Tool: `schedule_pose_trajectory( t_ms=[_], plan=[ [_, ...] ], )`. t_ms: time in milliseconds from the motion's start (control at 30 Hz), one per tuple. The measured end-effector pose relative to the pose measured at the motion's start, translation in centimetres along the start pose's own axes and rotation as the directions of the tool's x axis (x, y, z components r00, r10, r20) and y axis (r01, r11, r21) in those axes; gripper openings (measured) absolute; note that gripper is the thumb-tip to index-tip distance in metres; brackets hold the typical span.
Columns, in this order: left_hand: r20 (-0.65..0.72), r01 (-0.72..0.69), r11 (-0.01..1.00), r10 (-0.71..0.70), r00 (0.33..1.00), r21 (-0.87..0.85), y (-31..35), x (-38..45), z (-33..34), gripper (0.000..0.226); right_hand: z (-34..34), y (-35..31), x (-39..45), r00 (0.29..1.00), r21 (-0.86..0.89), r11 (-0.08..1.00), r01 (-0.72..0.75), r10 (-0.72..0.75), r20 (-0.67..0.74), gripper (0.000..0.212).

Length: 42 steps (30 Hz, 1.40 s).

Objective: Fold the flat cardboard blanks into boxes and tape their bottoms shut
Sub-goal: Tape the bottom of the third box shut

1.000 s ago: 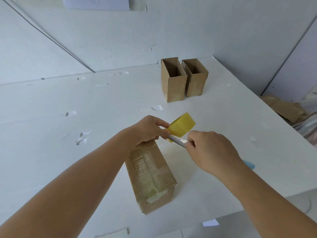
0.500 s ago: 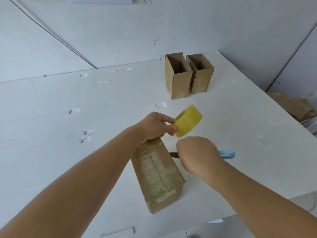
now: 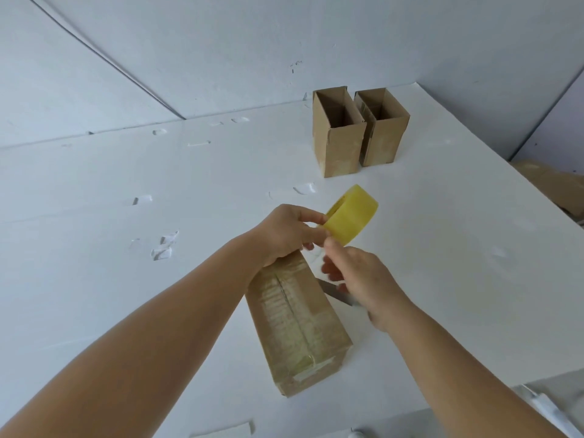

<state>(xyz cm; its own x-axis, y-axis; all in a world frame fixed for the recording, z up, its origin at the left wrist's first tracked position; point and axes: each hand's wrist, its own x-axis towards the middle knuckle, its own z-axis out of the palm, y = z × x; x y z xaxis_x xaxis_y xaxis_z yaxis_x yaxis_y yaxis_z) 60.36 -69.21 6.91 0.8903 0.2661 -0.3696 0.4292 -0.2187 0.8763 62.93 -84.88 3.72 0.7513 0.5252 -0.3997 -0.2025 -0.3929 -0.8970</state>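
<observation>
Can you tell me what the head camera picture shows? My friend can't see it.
A left hand holds a yellow tape roll above a taped cardboard box lying on a white table. The right hand reaches toward the roll.

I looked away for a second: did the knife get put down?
Yes. The knife now lies on the table beside the taped box, under the right hand, which a second ago held it up at the tape roll.

Both forearms bare, stretched fwd. Left hand [image 3: 286, 230] gripped tape roll [image 3: 350, 216] w/ thumb & fingers, wrist raised. Right hand [image 3: 363, 279] just below roll, fingers loosely curled, thumb up near it.
</observation>
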Motion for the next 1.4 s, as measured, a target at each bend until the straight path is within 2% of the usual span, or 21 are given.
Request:
schedule_pose_trajectory(
  t_ms=[67, 233, 300, 467, 600, 900, 1067, 1100, 1167, 1200, 1267, 1333, 1400],
  plan=[
    [0.009, 0.019, 1.000, -0.019, 1.000, -0.020, 0.2, -0.1, 0.1, 0.019, 1.0, -0.9, -0.5, 0.993, 0.113, 0.993, -0.039, 0.026, 0.112, 0.049],
    [-0.010, 0.016, 0.999, -0.017, 1.000, -0.048, 0.1, 0.0, 0.2, 0.021, 2.3, -0.9, -0.5, 0.996, 0.299, 0.950, -0.088, 0.093, -0.001, 0.022],
    [-0.056, -0.007, 0.995, 0.001, 0.998, -0.096, 0.0, 0.1, 0.1, 0.019, 2.6, -0.8, -0.8, 0.995, 0.306, 0.948, -0.091, 0.100, -0.013, 0.022],
    [-0.152, -0.044, 0.939, -0.009, 0.988, -0.341, -0.3, -0.1, -0.6, 0.013, 2.7, -0.6, -1.1, 0.995, 0.311, 0.946, -0.089, 0.100, -0.022, 0.024],
    [-0.223, -0.104, 0.912, 0.014, 0.975, -0.396, -0.2, -1.0, -1.3, 0.014, 2.7, -0.3, -1.3, 0.997, 0.337, 0.938, -0.075, 0.082, -0.006, 0.023],
    [-0.450, -0.261, 0.926, 0.118, 0.885, -0.272, -1.9, -6.1, -2.6, 0.012, 3.1, 0.1, -1.5, 0.999, 0.182, 0.983, 0.002, 0.007, -0.050, 0.030],
    [-0.525, -0.251, 0.919, 0.058, 0.849, -0.304, -3.5, -6.3, -1.1, 0.015, 3.1, 0.6, -1.5, 0.994, 0.083, 0.991, -0.107, 0.107, 0.006, 0.047],
    [-0.539, -0.262, 0.914, 0.058, 0.840, -0.311, -3.6, -6.3, -1.1, 0.015, 2.8, 0.7, -1.5, 0.995, 0.070, 0.993, -0.098, 0.099, -0.014, 0.045],
    [-0.558, -0.299, 0.899, 0.076, 0.826, -0.320, -3.5, -6.2, -1.0, 0.014, 2.1, 0.1, -2.0, 0.998, 0.044, 0.999, 0.015, -0.012, -0.067, 0.037],
    [-0.562, -0.315, 0.894, 0.089, 0.822, -0.319, -3.5, -6.1, -0.9, 0.013, 1.8, -0.4, -2.4, 0.994, 0.006, 0.995, 0.099, -0.098, -0.042, 0.038],
    [-0.568, -0.329, 0.891, 0.103, 0.817, -0.312, -3.5, -6.1, -0.6, 0.014, 1.9, -1.0, -3.0, 0.968, -0.105, 0.966, 0.235, -0.224, 0.113, 0.050],
    [-0.575, -0.322, 0.899, 0.101, 0.812, -0.298, -3.6, -6.0, -0.4, 0.016, 2.8, -0.9, -3.4, 0.940, -0.208, 0.940, 0.270, -0.210, 0.270, 0.061],
    [-0.584, -0.314, 0.906, 0.097, 0.806, -0.283, -3.6, -5.8, -0.4, 0.019, 2.9, -0.6, -3.5, 0.932, -0.201, 0.952, 0.232, -0.158, 0.326, 0.064]
  ],
)
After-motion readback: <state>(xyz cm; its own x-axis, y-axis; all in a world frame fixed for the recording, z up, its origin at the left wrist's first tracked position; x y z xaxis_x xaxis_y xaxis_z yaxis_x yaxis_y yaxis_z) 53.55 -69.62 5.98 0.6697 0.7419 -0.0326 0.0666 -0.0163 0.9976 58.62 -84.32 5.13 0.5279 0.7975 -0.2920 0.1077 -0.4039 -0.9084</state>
